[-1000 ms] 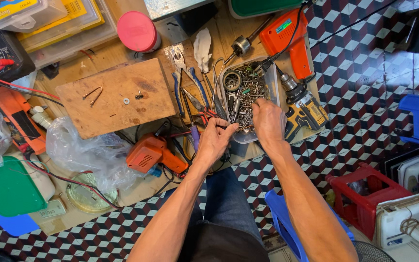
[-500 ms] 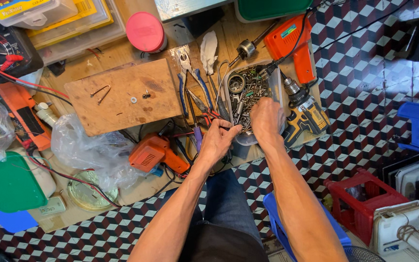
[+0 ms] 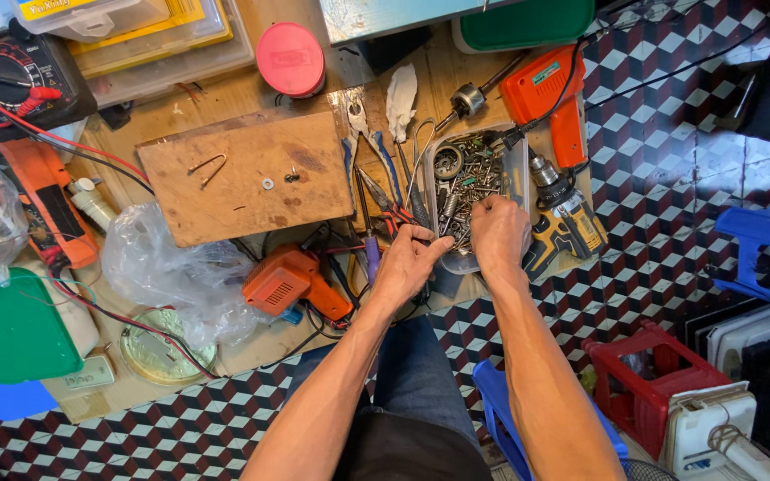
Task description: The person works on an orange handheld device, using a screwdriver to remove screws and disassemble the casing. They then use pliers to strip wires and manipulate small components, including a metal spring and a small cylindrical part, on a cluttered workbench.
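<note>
While both forearms are extended from the bottom of the head view, the hands are positioned at a clear plastic tray point(image 3: 517, 165) filled with screws and small metal parts point(image 3: 470, 183), which lies on a low wooden work surface point(image 3: 242, 93) at centre right. The right hand point(image 3: 499, 233) is placed over the near end of the tray, its fingers curled down into the screws; whether a part is pinched between them cannot be told. The left hand point(image 3: 407, 260) is set just beside the tray's left near corner, with the fingers loosely bent and the fingertips touching the tray edge; nothing is seen gripped in it.

To the left of the tray, a row of pliers and screwdrivers point(image 3: 372, 174) is laid out, partly under the left hand. Further left, a plywood board point(image 3: 247, 178) is located, on which a washer and a bent wire rest. An orange power tool point(image 3: 291, 281) lies near the left wrist, beside a crumpled clear plastic bag point(image 3: 167, 263). On the right of the tray, a yellow and black cordless drill point(image 3: 568, 223) lies touching the tray side, and an orange electric drill point(image 3: 550, 98) is placed above it. A red round lid point(image 3: 290, 59) and a multimeter point(image 3: 6, 76) with red leads are found at the far left of the surface. A blue plastic stool point(image 3: 492, 401) stands on the patterned tile floor below the arms.
</note>
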